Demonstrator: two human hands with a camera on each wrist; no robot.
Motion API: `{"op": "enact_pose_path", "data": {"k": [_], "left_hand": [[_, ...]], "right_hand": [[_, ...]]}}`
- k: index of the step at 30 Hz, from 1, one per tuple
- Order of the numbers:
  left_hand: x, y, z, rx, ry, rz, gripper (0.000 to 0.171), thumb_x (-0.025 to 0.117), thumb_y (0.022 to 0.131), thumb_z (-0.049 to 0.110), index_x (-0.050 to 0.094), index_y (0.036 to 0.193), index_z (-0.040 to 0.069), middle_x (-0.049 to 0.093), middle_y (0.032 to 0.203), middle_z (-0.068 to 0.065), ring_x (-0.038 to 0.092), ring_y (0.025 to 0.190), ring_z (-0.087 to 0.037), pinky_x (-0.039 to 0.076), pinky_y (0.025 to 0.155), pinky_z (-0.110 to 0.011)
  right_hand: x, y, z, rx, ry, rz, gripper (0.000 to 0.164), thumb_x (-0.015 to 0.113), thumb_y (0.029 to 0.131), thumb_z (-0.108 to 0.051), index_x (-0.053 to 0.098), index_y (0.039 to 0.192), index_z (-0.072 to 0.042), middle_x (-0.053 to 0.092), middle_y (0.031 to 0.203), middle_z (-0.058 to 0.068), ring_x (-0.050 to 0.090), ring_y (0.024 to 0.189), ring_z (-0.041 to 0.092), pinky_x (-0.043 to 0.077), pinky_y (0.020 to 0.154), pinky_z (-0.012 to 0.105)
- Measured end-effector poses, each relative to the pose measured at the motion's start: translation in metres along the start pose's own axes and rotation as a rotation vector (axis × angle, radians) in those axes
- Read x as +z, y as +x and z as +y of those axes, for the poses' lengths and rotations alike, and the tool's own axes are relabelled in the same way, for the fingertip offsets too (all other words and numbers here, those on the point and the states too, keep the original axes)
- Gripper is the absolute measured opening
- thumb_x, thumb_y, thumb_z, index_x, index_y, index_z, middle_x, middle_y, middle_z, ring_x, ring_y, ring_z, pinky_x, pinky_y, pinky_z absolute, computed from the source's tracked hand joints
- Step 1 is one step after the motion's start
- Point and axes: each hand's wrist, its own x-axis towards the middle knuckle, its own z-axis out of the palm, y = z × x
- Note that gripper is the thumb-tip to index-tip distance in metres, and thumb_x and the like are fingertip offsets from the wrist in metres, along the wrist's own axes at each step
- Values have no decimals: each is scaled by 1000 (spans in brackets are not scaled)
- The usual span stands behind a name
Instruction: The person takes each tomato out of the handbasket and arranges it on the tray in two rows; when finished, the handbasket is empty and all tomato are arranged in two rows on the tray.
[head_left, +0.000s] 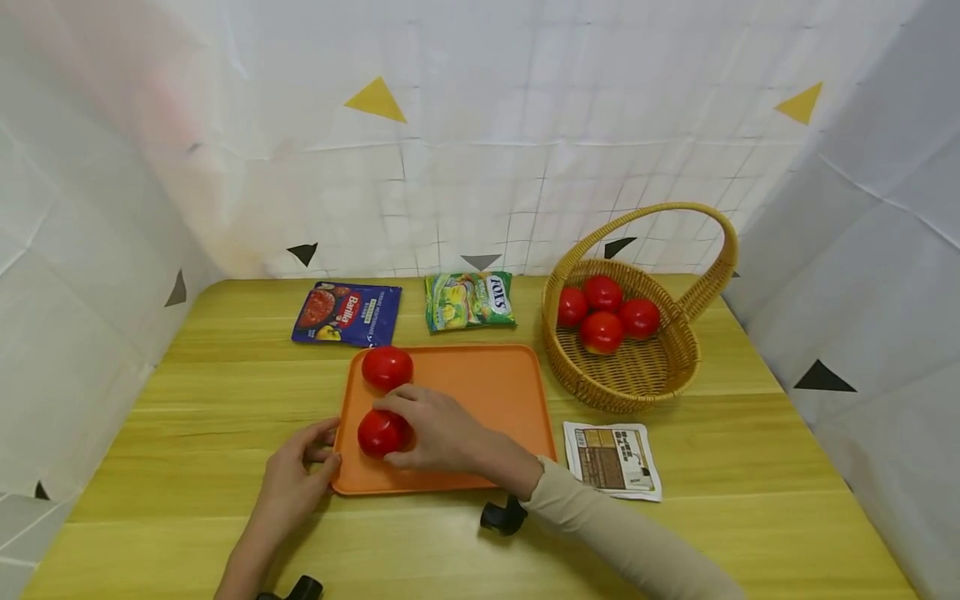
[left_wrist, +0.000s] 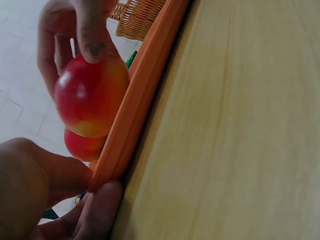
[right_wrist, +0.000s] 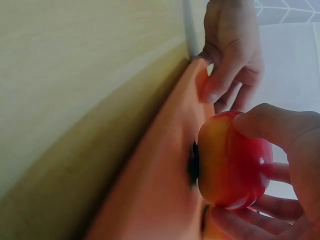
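Note:
An orange tray (head_left: 480,387) lies on the wooden table. My left hand (head_left: 294,482) pinches its left rim, thumb on the upper side and fingers beneath, as the left wrist view shows. With fingers and thumb curled round it, my right hand (head_left: 442,432) grips a red tomato (head_left: 380,434) over the tray's left part. A second tomato (head_left: 387,368) rests just behind it on the tray. In the right wrist view the held tomato (right_wrist: 232,160) has a yellowish underside, close above the tray surface.
A wicker basket (head_left: 600,398) with several tomatoes (head_left: 602,332) stands at the back right, its handle arching high. Behind the tray lie a blue Barilla pouch (head_left: 347,314) and a green Fox's bag (head_left: 470,301). A white-and-brown packet (head_left: 613,461) lies right of the tray.

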Motion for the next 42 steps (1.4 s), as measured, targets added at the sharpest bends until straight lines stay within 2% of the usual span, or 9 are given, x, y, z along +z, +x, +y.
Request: {"op": "enact_pose_path", "data": {"k": [5, 14, 22, 28, 35, 42], "left_hand": [[-1, 1, 1, 1, 4, 2, 49, 66, 89, -9, 60, 135, 4, 64, 113, -16, 67, 91, -27, 57, 53, -27], [0, -1, 0, -3, -13, -5, 49, 65, 89, -9, 59, 136, 4, 64, 114, -17, 67, 92, -28, 57, 54, -27], [1, -1, -3, -1, 12, 3, 49, 66, 88, -8, 60, 136, 5, 65, 113, -16, 68, 91, -27, 57, 53, -28], [1, 0, -2, 6, 17, 13, 50, 66, 88, -9, 60, 135, 4, 65, 113, -16, 68, 91, -28, 57, 53, -27], [2, 0, -1, 0, 4, 11, 49, 67, 88, -9, 60, 135, 4, 65, 114, -16, 68, 92, -28, 57, 54, -27], [2, 0, -1, -12, 16, 11, 50, 67, 88, -8, 60, 136, 5, 64, 114, -16, 67, 93, -28, 57, 53, -27]], "right_hand": [[5, 0, 1, 7, 8, -3, 63, 83, 81, -33, 58, 137, -18, 56, 133, 0, 54, 116, 15, 51, 91, 25], [7, 0, -2, -36, -16, -8, 62, 82, 81, -34, 59, 136, -17, 57, 129, 0, 55, 111, 12, 50, 91, 23], [6, 1, -2, -41, -9, -17, 65, 83, 81, -37, 58, 137, -16, 56, 133, 1, 56, 111, 12, 50, 92, 24], [-4, -1, 0, -33, -30, -12, 75, 83, 79, -43, 55, 142, -15, 53, 141, 2, 54, 120, 17, 51, 95, 28], [-23, -15, 5, -15, -75, 46, 75, 82, 79, -48, 56, 141, -16, 56, 138, 0, 53, 123, 17, 49, 99, 34], [-40, -34, 14, -7, -99, 114, 72, 81, 80, -48, 58, 140, -16, 57, 135, 1, 55, 121, 18, 51, 97, 37]]}}
